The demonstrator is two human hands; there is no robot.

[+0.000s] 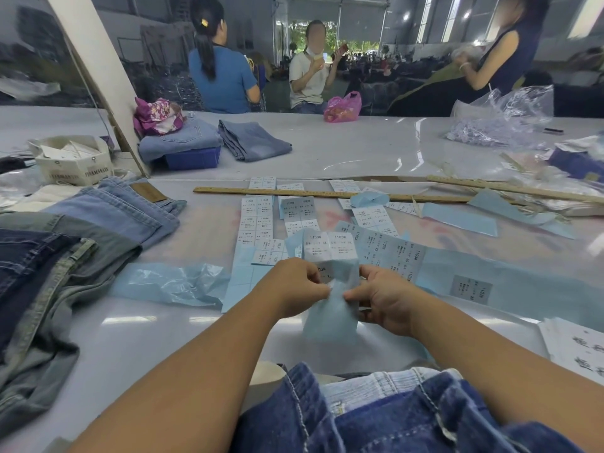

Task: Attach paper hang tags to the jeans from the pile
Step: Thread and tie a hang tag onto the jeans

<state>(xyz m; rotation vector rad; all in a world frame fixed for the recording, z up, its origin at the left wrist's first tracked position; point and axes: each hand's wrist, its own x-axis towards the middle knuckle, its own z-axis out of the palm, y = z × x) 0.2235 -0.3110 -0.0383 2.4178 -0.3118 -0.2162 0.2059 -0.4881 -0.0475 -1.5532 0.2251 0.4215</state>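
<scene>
You held a label sheet [330, 256] upright over the table [147, 338], both hands on it. Your left hand [294, 289] pinched its lower left part between thumb and curled fingers, and your right hand [382, 299] pinched the lower right part the same way, the two thumbs nearly meeting at the middle. The sheet's top showed white printed labels facing you; its pale blue backing [330, 322] hung down below your hands.

More label sheets [258, 220] lay flat on the table just beyond your hands, some white side up, some blue. A wooden ruler [294, 192] lay across the far ones. A crumpled blue backing strip [170, 282] lay to the left of your left hand.

The jeans pile [49, 273] sat at the table's left edge, dark denim nearest you and lighter pairs [130, 210] behind, well apart from your hands. Another pair of jeans [392, 420] lay in your lap at the near edge.

Farther back, folded jeans [255, 140] lay beside a blue box [192, 158], and a white bag [75, 161] stood at the left. Three people [222, 76] stood or sat beyond the table.
</scene>
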